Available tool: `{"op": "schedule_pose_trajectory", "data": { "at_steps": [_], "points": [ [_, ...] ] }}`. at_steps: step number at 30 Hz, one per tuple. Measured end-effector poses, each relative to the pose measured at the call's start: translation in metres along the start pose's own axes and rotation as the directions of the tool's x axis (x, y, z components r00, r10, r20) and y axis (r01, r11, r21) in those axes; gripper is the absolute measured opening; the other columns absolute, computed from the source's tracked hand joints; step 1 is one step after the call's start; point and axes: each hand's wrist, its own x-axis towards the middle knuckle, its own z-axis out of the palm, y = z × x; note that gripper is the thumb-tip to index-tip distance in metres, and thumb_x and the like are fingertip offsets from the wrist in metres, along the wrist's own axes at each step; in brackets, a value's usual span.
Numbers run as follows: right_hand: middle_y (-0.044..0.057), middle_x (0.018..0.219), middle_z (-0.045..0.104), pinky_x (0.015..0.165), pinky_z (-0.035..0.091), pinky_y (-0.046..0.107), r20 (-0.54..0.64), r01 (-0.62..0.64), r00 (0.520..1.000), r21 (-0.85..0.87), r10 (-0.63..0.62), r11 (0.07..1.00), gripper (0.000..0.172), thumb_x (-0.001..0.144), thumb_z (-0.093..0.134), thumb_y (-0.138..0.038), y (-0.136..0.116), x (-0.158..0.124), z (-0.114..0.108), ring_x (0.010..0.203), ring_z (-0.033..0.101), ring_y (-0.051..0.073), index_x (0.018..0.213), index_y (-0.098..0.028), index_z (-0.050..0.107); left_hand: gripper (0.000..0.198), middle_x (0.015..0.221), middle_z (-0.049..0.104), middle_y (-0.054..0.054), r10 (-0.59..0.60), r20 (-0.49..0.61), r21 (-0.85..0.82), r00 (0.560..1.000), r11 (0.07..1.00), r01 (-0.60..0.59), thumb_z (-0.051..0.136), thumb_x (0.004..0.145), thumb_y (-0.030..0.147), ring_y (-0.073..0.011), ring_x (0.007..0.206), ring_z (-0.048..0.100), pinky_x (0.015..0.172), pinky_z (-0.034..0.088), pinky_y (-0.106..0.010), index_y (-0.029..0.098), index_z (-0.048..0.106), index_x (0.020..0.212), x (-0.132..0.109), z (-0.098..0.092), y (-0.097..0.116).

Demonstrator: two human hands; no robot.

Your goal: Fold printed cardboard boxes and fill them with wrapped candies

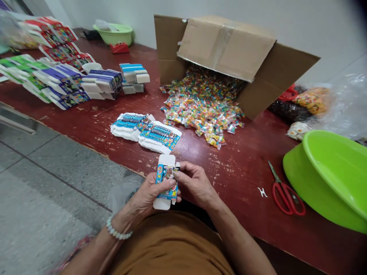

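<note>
A small blue printed carton (167, 177) with white end flaps is held upright just off the table's front edge, its top and bottom flaps open. My left hand (150, 191) grips it from the left, thumb across the printed face. My right hand (195, 181) pinches its upper right side near a small flap. Beyond the carton, two fanned stacks of flat blue cartons (160, 135) lie on the red table (114, 152). Behind them, wrapped colourful candies (200, 110) spill from a tipped cardboard box (226, 46).
Red-handled scissors (286, 196) and a white scrap (262, 192) lie at the right beside a large green basin (315, 183). Stacked purple (61, 78), green and red cartons stand at the left. A red tape dispenser (119, 48) sits by a pale green bowl (114, 35).
</note>
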Motion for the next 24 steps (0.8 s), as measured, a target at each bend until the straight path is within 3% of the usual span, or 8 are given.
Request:
{"op": "schedule_pose_trajectory", "data": {
  "at_steps": [3, 5, 8, 11, 13, 16, 22, 24],
  "points": [
    [0.0, 0.074, 0.067, 0.053, 0.047, 0.024, -0.157, 0.087, 0.982, -0.099, -0.101, 0.991, 0.024, 0.083, 0.069, -0.043, -0.002, 0.003, 0.002, 0.056, 0.056, 0.011, 0.088, -0.019, 0.066, 0.038, 0.084, 0.077, -0.006, 0.135, -0.047, 0.134, 0.99, 0.983, -0.127, 0.087, 0.069, 0.032, -0.0179, 0.074, 0.071, 0.069, 0.057, -0.026, 0.013, 0.069, 0.096, 0.001, 0.001, 0.0],
    [0.002, 0.082, 0.07, 0.061, 0.05, 0.026, -0.216, 0.139, 0.961, -0.153, -0.17, 0.978, 0.022, 0.082, 0.07, -0.038, -0.004, 0.005, 0.001, 0.066, 0.06, 0.013, 0.093, -0.019, 0.067, 0.053, 0.095, 0.077, -0.005, 0.256, -0.127, 0.183, 0.958, 0.956, -0.231, 0.088, 0.067, 0.028, -0.0196, 0.083, 0.072, 0.075, 0.059, -0.029, 0.018, 0.06, 0.111, 0.0, 0.003, -0.001],
    [-0.002, 0.079, 0.067, 0.062, 0.05, 0.025, -0.28, 0.137, 0.947, -0.081, -0.154, 0.987, 0.039, 0.076, 0.075, -0.034, -0.004, 0.007, 0.0, 0.067, 0.061, 0.014, 0.11, -0.023, 0.059, 0.071, 0.097, 0.076, -0.003, 0.411, -0.23, 0.244, 0.882, 0.902, -0.357, 0.087, 0.067, 0.025, -0.0207, 0.082, 0.074, 0.075, 0.061, -0.033, 0.024, 0.045, 0.124, -0.003, 0.009, -0.006],
    [-0.003, 0.078, 0.065, 0.062, 0.05, 0.025, -0.284, 0.164, 0.945, -0.024, -0.164, 0.986, 0.04, 0.075, 0.076, -0.034, 0.001, 0.007, 0.004, 0.068, 0.061, 0.014, 0.109, -0.026, 0.057, 0.07, 0.109, 0.074, -0.006, 0.475, -0.251, 0.315, 0.844, 0.864, -0.393, 0.084, 0.07, 0.025, -0.0218, 0.092, 0.073, 0.081, 0.059, -0.031, 0.026, 0.049, 0.13, -0.006, 0.011, -0.008],
    [-0.002, 0.08, 0.065, 0.065, 0.049, 0.026, -0.264, 0.203, 0.943, -0.027, -0.203, 0.979, 0.031, 0.077, 0.075, -0.036, 0.005, 0.007, 0.006, 0.07, 0.06, 0.014, 0.103, -0.025, 0.061, 0.063, 0.111, 0.073, -0.006, 0.46, -0.24, 0.335, 0.855, 0.866, -0.372, 0.083, 0.071, 0.028, -0.0222, 0.094, 0.072, 0.08, 0.059, -0.029, 0.024, 0.055, 0.127, -0.007, 0.01, -0.006],
    [-0.002, 0.08, 0.064, 0.067, 0.047, 0.026, -0.251, 0.207, 0.946, -0.027, -0.207, 0.978, 0.029, 0.077, 0.076, -0.039, 0.008, 0.006, 0.006, 0.07, 0.058, 0.013, 0.098, -0.023, 0.066, 0.05, 0.091, 0.074, -0.003, 0.396, -0.211, 0.312, 0.894, 0.894, -0.323, 0.082, 0.072, 0.033, -0.02, 0.08, 0.071, 0.07, 0.058, -0.028, 0.022, 0.06, 0.115, -0.006, 0.005, -0.001],
    [-0.003, 0.062, 0.06, 0.06, 0.043, 0.024, -0.135, -0.009, 0.991, 0.015, 0.011, 1.0, 0.035, 0.075, 0.079, -0.047, 0.0, 0.008, -0.005, 0.058, 0.05, 0.009, 0.068, -0.017, 0.064, 0.028, 0.072, 0.068, 0.002, 0.308, -0.133, 0.286, 0.942, 0.922, -0.261, 0.077, 0.078, 0.042, -0.0111, 0.063, 0.059, 0.057, 0.049, -0.019, 0.02, 0.064, 0.089, -0.003, -0.006, 0.002],
    [-0.004, 0.062, 0.061, 0.057, 0.042, 0.022, -0.126, -0.046, 0.99, 0.075, 0.055, 0.996, 0.034, 0.067, 0.086, -0.042, -0.003, 0.009, -0.008, 0.057, 0.052, 0.009, 0.072, -0.017, 0.065, 0.026, 0.072, 0.067, 0.002, 0.302, -0.097, 0.296, 0.948, 0.918, -0.263, 0.076, 0.08, 0.042, -0.0106, 0.063, 0.058, 0.058, 0.048, -0.019, 0.02, 0.064, 0.089, -0.003, -0.008, 0.0]
  ]
}}
